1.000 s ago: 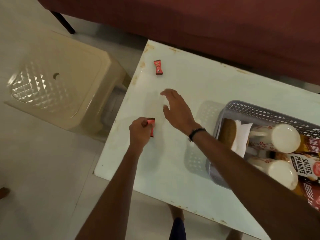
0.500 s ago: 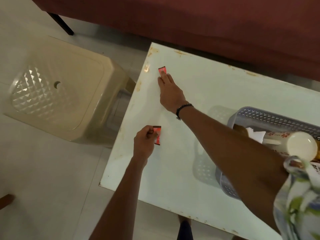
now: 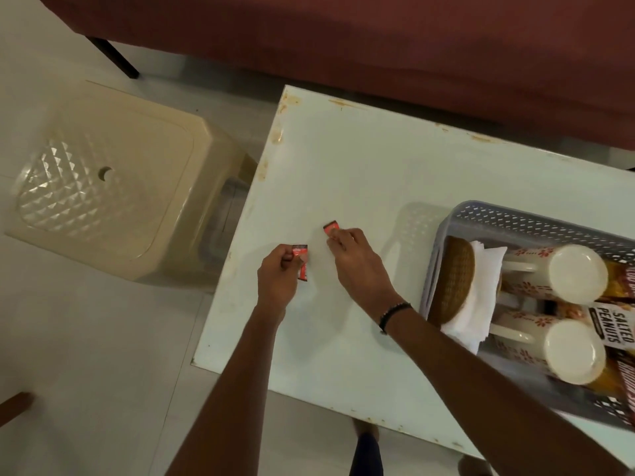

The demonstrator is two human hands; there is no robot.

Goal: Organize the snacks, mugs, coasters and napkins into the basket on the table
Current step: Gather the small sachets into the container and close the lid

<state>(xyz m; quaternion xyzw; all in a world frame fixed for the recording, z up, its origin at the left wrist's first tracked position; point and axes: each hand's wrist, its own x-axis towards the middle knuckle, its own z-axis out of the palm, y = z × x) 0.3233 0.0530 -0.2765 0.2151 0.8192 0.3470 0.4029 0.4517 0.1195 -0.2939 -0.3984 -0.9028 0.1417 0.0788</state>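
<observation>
Change vs half a second ago: the right hand was stretched to the far-left corner of the surface with fingertips on the second red sachet. Now it's pulled back toward the middle, and the sachet has come with it. Fingers are curled over its near end, pinching it; only the far tip of the sachet shows. Can't tell if it's lifted or dragged flat.

The left hand hasn't moved: thumb and forefinger pinch the first red sachet, held just above or on the surface, just left of the right hand. The two sachets are near each other, not touching.

Meaning for the task: both loose snacks are now in hand, and no other loose item shows on the visible part of the surface. Judgement: what's left is carrying both right and dropping them in the basket, so the task looks close to done.

The basket sits at the right edge of the surface, well apart from the hands. It already holds two floral mugs lying on their sides, a stack of brown woven coasters on edge, white napkins between the coasters and the mugs, and snack packets on the far right.

Readable text: "SALTED PEANUTS" on one packet. The other packets are cropped at the frame edge and unreadable. Sachet print is too small to read.

Beside the surface, left: a beige plastic stool.
</observation>
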